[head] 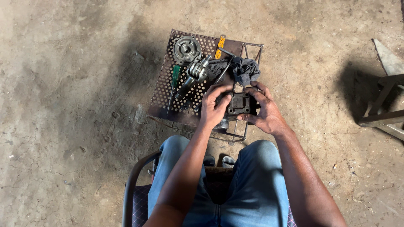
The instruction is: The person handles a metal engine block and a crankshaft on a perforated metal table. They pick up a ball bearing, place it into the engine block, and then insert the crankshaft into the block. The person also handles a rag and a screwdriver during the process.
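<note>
A dark square metal part (239, 104) with bolt holes is gripped between both hands over a small perforated metal stand (165, 86). My left hand (213, 105) grips its left side with the thumb on top. My right hand (263, 109) wraps its right side. On the stand lie a round metal flange (187, 49), a shiny shaft assembly (192, 75) and a green-handled screwdriver (173, 86). A dark rag (242, 68) is bunched at the stand's far right, with a thin metal rod (224, 69) across it.
I sit on a chair (134, 185) in blue jeans, knees toward the stand. Bare cracked dirt floor lies all around. A metal frame (381, 107) stands at the right edge. An orange strip (219, 46) lies at the stand's far edge.
</note>
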